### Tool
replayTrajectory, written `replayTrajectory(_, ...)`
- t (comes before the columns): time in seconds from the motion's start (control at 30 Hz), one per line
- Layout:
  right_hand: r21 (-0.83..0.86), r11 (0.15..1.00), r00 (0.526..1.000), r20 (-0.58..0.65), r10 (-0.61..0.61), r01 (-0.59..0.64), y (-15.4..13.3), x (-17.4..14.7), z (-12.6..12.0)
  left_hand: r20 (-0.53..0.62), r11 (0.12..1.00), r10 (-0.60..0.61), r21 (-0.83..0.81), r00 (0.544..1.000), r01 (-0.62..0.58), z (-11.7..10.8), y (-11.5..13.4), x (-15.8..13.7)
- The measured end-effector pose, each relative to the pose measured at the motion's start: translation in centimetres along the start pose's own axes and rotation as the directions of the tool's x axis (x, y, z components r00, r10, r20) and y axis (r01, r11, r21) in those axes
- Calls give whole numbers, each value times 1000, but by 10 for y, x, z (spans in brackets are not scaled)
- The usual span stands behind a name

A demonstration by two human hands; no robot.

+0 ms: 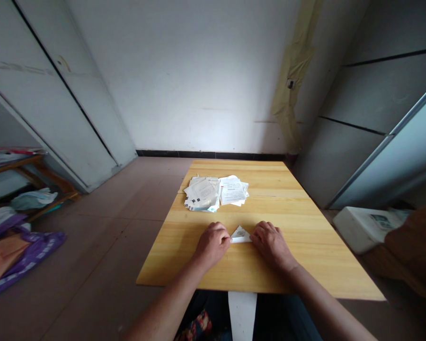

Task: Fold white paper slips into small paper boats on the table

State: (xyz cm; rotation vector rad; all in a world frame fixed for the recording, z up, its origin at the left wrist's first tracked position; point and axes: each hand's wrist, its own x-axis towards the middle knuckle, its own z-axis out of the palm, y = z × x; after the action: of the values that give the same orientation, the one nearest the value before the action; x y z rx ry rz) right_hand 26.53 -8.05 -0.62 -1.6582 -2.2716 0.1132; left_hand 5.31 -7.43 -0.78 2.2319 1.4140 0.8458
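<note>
Between pinching fingers of left hand [213, 240] and right hand [270, 241], small white folded-paper triangle [240, 234] could be skewed by uneven pull.

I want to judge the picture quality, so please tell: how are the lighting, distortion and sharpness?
Head view: the wall is brightest, the lower corners are dim; the left cabinet leans, as with wide-angle distortion. Head view: the outline of the folded paper is clear, but its print is too small to read.

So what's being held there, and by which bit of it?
A small folded paper: the left grip has its left corner, the right grip its right corner.
</note>
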Motion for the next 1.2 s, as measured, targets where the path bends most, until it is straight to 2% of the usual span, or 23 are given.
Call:
replayTrajectory(0.23,-81,997,1000,-6,-10,9,0,2,2,-51,994,-34,106,998,39,5,2,-2)
replayTrajectory(0.47,-97,995,998,-55,-33,28,1,2,7,-22,981,-88,169,996,91,4,5,0)
replayTrajectory(0.77,-85,996,998,-62,-24,19,1,1,8,8,960,-151,242,988,145,1,11,4)
replayTrajectory(1.2,-105,994,997,-74,-33,25,-3,-1,6,24,949,-171,274,985,158,0,9,5)
